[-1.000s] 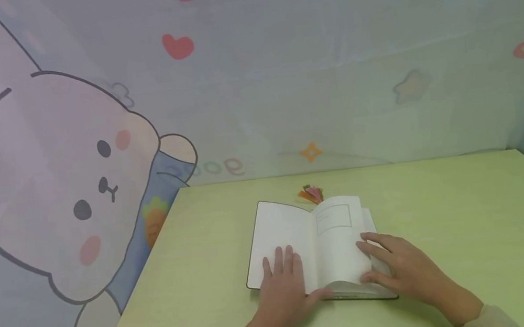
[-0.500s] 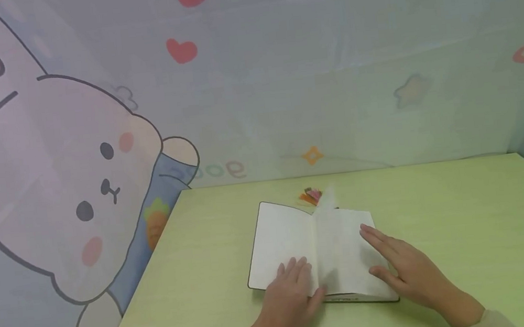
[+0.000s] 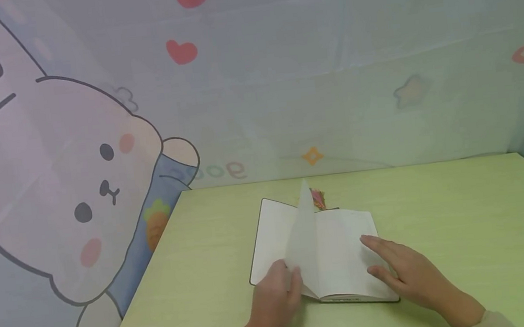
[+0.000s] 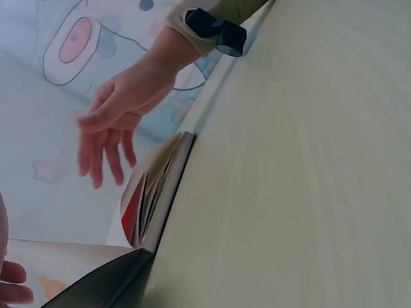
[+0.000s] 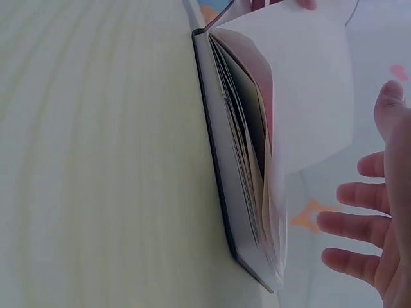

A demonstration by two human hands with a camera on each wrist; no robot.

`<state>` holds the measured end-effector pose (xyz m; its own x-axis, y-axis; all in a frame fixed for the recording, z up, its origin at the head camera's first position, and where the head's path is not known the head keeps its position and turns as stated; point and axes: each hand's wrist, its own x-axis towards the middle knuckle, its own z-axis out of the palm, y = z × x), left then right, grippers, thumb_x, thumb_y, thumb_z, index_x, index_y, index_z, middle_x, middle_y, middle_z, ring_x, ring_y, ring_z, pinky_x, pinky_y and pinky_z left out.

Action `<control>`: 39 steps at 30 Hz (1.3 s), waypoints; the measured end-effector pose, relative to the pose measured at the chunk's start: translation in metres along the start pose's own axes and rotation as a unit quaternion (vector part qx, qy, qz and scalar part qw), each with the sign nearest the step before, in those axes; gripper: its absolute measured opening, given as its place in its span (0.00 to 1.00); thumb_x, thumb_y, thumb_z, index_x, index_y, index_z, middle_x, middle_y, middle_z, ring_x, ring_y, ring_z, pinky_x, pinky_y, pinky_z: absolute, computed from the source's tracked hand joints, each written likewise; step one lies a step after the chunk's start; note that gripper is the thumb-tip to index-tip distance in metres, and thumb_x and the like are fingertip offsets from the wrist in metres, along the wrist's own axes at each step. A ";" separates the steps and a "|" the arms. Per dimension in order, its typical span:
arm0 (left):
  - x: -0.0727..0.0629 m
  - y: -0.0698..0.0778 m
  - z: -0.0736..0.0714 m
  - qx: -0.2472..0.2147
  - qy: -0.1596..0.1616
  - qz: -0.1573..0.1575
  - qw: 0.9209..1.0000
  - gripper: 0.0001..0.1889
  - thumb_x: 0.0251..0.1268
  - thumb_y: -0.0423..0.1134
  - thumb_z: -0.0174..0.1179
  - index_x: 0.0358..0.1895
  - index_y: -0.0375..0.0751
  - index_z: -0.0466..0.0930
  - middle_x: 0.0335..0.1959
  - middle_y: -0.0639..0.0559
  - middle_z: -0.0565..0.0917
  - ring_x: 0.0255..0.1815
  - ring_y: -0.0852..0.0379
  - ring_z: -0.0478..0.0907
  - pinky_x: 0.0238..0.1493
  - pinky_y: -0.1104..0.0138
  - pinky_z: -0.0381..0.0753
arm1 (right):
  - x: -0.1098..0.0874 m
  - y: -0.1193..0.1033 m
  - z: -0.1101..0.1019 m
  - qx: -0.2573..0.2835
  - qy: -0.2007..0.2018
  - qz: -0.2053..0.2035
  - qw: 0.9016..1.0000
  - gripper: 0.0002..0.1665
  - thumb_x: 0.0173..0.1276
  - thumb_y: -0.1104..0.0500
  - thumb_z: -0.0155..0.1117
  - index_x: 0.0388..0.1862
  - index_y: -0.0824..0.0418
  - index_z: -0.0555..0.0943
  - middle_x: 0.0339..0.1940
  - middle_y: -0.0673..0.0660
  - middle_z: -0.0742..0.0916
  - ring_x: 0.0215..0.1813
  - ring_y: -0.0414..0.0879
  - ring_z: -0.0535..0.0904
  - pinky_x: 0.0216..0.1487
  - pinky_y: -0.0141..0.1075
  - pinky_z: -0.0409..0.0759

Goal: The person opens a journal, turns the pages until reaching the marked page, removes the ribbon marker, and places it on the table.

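Note:
An open white-paged notebook (image 3: pixel 341 250) with a dark cover lies on a pale green table (image 3: pixel 461 218). My left hand (image 3: pixel 280 283) pinches the lower edge of one page (image 3: pixel 303 238), which stands nearly upright over the spine. My right hand (image 3: pixel 395 264) is spread with straight fingers over the right-hand page; in the left wrist view the right hand (image 4: pixel 106 125) hangs slightly off the notebook (image 4: pixel 157 199). The right wrist view shows the notebook (image 5: pixel 234 167) edge-on, the lifted page (image 5: pixel 308 90) and my right fingers (image 5: pixel 359 224).
A small bunch of coloured strips (image 3: pixel 318 198) lies just behind the notebook's far edge. A cartoon rabbit cloth backdrop (image 3: pixel 80 191) walls the table's left and far sides. The table's left edge runs diagonally near my left arm.
My left hand has lifted one page from the right side and swung it up toward the left. My right hand let go of the page edges and flattened out.

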<state>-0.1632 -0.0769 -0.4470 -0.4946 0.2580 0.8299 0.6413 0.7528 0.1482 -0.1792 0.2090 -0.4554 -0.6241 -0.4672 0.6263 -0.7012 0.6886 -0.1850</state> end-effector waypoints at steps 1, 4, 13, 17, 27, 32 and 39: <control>0.000 -0.001 -0.002 -0.001 0.006 -0.002 1.000 0.10 0.64 0.37 0.51 0.27 0.35 0.70 0.19 0.54 0.69 0.13 0.65 0.63 0.12 0.77 0.67 | -0.001 -0.001 0.000 -0.004 -0.005 0.004 1.000 0.32 0.62 0.52 0.64 0.64 0.59 0.70 0.59 0.53 0.79 0.56 0.48 0.76 0.57 0.31 0.67; -0.001 -0.006 -0.007 0.004 0.018 -0.009 1.000 0.09 0.62 0.37 0.52 0.32 0.31 0.73 0.23 0.50 0.75 0.16 0.59 0.73 0.15 0.72 0.74 | -0.003 -0.004 0.001 -0.011 -0.021 0.016 1.000 0.31 0.62 0.52 0.64 0.63 0.60 0.71 0.57 0.53 0.80 0.55 0.48 0.77 0.52 0.40 0.73; -0.011 -0.025 -0.020 0.044 -0.005 -0.022 0.999 0.18 0.51 0.35 0.59 0.44 0.25 0.74 0.38 0.39 0.80 0.37 0.48 0.81 0.32 0.64 0.82 | -0.009 -0.012 0.005 -0.022 -0.035 0.032 0.999 0.26 0.61 0.50 0.65 0.56 0.60 0.77 0.52 0.53 0.83 0.51 0.48 0.79 0.47 0.44 0.78; -0.014 -0.030 -0.023 0.045 -0.029 -0.034 0.998 0.25 0.47 0.33 0.64 0.50 0.23 0.71 0.45 0.35 0.78 0.48 0.44 0.79 0.41 0.61 0.81 | -0.010 -0.009 0.007 -0.029 -0.030 -0.004 0.999 0.26 0.57 0.48 0.68 0.51 0.62 0.80 0.49 0.55 0.83 0.49 0.50 0.80 0.45 0.44 0.78; -0.018 -0.039 -0.030 0.069 -0.170 -0.014 0.983 0.24 0.55 0.32 0.59 0.56 0.24 0.72 0.59 0.33 0.72 0.62 0.39 0.67 0.55 0.54 0.72 | -0.016 -0.007 0.003 -0.026 -0.107 0.010 0.994 0.33 0.57 0.41 0.66 0.53 0.62 0.79 0.54 0.54 0.81 0.54 0.51 0.76 0.48 0.47 0.77; -0.019 -0.037 -0.032 0.098 -0.273 -0.045 0.956 0.21 0.64 0.35 0.53 0.57 0.26 0.72 0.60 0.36 0.72 0.63 0.41 0.66 0.60 0.55 0.68 | -0.019 -0.003 0.002 -0.021 -0.124 0.008 0.992 0.36 0.57 0.38 0.64 0.54 0.63 0.78 0.55 0.55 0.80 0.55 0.52 0.76 0.48 0.48 0.76; -0.022 -0.039 -0.030 0.090 -0.411 -0.131 0.898 0.27 0.71 0.48 0.45 0.62 0.27 0.66 0.65 0.36 0.66 0.67 0.40 0.60 0.63 0.52 0.63 | -0.022 0.002 0.003 -0.018 -0.123 -0.007 0.992 0.37 0.57 0.38 0.64 0.55 0.64 0.78 0.56 0.56 0.80 0.55 0.52 0.75 0.47 0.48 0.76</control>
<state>-0.1592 -0.1301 -0.4551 -0.9279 0.3616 0.0908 0.3710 0.9194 0.1304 -0.1681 0.2189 -0.4714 -0.6832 -0.5946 0.4240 -0.6999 0.6987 -0.1479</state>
